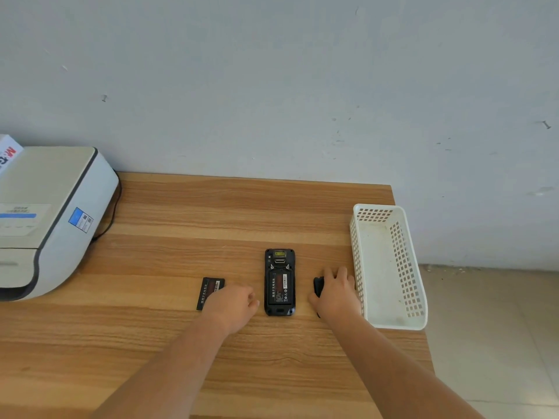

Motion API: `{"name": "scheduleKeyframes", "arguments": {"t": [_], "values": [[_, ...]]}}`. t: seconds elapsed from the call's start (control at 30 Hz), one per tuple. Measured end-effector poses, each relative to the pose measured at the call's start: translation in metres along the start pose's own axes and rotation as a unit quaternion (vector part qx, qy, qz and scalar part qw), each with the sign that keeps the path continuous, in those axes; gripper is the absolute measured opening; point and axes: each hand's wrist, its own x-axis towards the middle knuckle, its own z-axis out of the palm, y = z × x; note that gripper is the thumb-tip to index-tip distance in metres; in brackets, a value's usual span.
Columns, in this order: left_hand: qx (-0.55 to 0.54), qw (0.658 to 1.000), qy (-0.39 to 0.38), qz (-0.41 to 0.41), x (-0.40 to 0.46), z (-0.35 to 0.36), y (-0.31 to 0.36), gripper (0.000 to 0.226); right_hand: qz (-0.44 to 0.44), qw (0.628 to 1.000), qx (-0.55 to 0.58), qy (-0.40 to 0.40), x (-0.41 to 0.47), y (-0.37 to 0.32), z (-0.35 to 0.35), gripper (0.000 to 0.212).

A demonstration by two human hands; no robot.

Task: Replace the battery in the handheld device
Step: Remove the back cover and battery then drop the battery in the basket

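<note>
Left hand [234,306] fingers curled, empty; right hand [335,293] fingers grip half-hidden black cover [317,286].

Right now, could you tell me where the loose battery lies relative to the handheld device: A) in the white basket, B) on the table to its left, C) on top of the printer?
B: the loose battery lies on the table left of the handheld device, beside the left hand.

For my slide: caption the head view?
Device back open, battery seated; left hand by spare battery, right hand on cover.
</note>
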Motion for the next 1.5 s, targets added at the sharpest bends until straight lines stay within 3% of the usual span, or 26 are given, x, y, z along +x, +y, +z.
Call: {"name": "scheduleKeyframes", "arguments": {"t": [0.2,0.43,0.57,1.13,1.5], "values": [[-0.012,1.0,-0.005,-0.006,0.004,-0.005,0.004,0.024,-0.05,0.998,0.005,0.026,0.006,-0.005,-0.013,0.053],[-0.027,1.0,-0.006,-0.005,0.006,-0.01,0.006,0.022,-0.253,0.967,-0.035,-0.001,0.008,-0.036,-0.014,0.055],[-0.033,0.999,-0.008,0.0,0.004,-0.01,0.001,0.022,-0.319,0.942,-0.104,-0.027,0.006,-0.045,-0.007,0.055],[-0.041,0.999,-0.025,0.017,0.005,-0.006,-0.002,0.023,-0.321,0.928,-0.189,-0.031,0.001,-0.055,0.004,0.055],[-0.04,0.999,-0.025,0.005,0.001,-0.002,-0.011,0.022,-0.329,0.929,-0.157,-0.061,0.011,-0.054,-0.005,0.078]]}}
